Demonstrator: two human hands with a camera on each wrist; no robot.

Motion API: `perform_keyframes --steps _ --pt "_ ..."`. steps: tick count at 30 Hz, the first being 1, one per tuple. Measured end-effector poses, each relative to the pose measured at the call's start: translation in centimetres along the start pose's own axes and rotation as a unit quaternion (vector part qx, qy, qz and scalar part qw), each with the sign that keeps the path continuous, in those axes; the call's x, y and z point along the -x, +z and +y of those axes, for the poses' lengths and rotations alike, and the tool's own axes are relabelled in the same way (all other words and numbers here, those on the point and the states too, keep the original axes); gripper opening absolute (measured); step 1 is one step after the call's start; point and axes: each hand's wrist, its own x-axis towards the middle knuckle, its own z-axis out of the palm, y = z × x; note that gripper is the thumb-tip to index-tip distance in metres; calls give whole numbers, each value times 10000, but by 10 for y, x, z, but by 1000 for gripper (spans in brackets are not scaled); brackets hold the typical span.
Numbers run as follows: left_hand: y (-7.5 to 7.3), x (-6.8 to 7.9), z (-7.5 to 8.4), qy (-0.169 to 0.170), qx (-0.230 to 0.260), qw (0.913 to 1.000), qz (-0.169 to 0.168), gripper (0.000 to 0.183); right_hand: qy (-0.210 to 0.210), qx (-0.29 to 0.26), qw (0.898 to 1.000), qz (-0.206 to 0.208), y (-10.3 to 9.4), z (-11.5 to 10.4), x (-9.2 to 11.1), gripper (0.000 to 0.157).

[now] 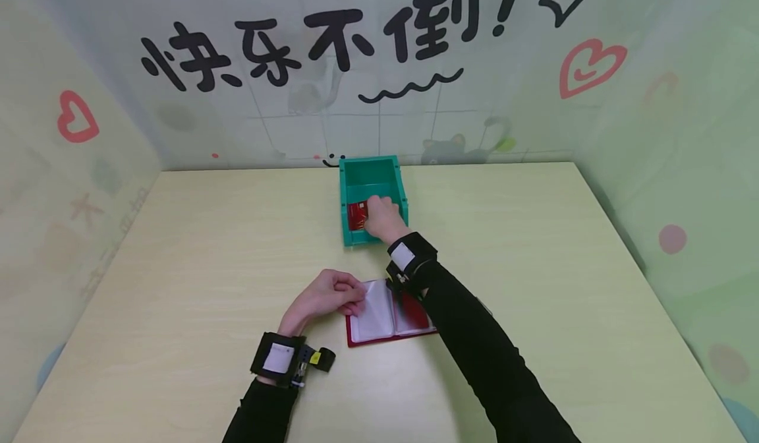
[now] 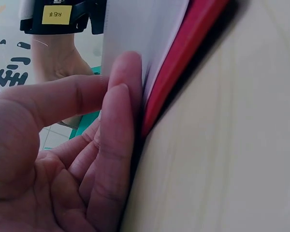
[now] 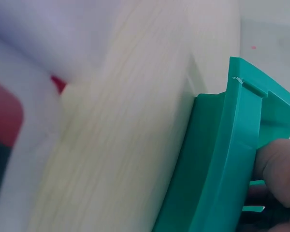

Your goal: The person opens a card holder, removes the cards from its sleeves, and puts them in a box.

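Lightly pinching, with the left hand (image 1: 332, 293), the left edge of a page (image 1: 373, 311): thin, cloudy plastic, smooth and see-through. Belonging to a small booklet (image 1: 394, 314), spread open on the table (image 1: 178, 285), with a stiff, straight-edged red cover (image 2: 183, 53) and a flat red insert (image 1: 413, 314) on the right-hand side. Beyond it, close to the wall (image 1: 225, 126), a teal bin (image 1: 370, 173) of hard plastic, rectangular, with steep sides, a thick rim and a pale scuff (image 3: 238, 79) at one corner. Reaching into the bin's near end with the right hand (image 1: 384, 219), well apart from the left, with bent, partly hidden fingers; cannot tell whether gripping anything. Just beside it, inside the bin, a red packet (image 1: 357, 215). Around both wrists, black straps (image 1: 261, 354) with white patches (image 1: 279, 358); past those, wrinkled black sleeves (image 1: 474, 344). Underneath, faint, fine wood grain. Behind, thick, rounded black characters (image 1: 332, 18) and outlined pink hearts (image 1: 565, 77).
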Motion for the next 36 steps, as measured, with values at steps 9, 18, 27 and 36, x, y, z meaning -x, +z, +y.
perform_keyframes --steps 9,18,27,36 --pt "-1 -2 0 28 -16 10000 9 27 -675 290 9963 452 -7 -4 13 21" --pt "9 -4 4 226 -1201 9879 954 31 -1450 -714 9836 801 -29 9 64 32" --pt "40 1 25 1161 -3059 9311 1610 37 -1286 -1810 9685 1124 -23 69 102 29" --pt "55 -5 25 1628 -2693 9457 813 40 -1264 -2672 9546 368 -5 128 125 28"
